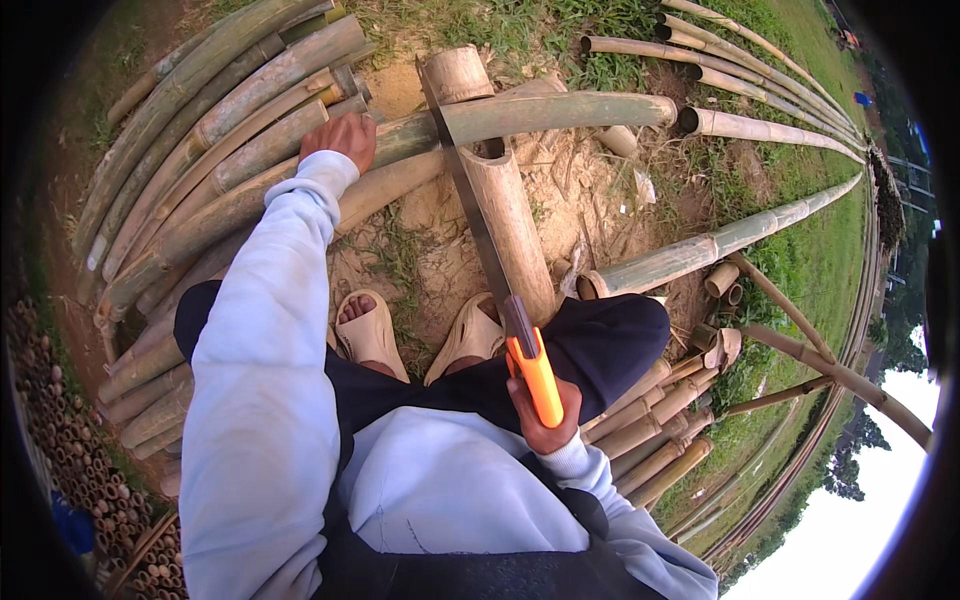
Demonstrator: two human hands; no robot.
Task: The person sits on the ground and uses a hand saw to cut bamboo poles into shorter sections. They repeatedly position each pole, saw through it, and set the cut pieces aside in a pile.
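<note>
My right hand (545, 412) is closed around the orange handle of a hand saw (472, 215). Its long blade reaches away from me and lies across a green-brown bamboo pole (560, 115). Under that pole a thick bamboo piece (512, 230) runs lengthwise between my feet and the far side, with a dark opening in its top. My left hand (342, 140) presses on the bamboo pole to the left of the blade, its fingers curled over it. A short upright-looking bamboo section (457, 74) sits just beyond the blade's tip.
Cut bamboo poles (230, 120) are stacked at the left, and more poles (770, 65) lie on the grass at the far right. One long pole (720, 240) points toward my right knee. Short bamboo pieces (650, 415) are piled beside my right leg. Sawdust and scraps cover the dirt.
</note>
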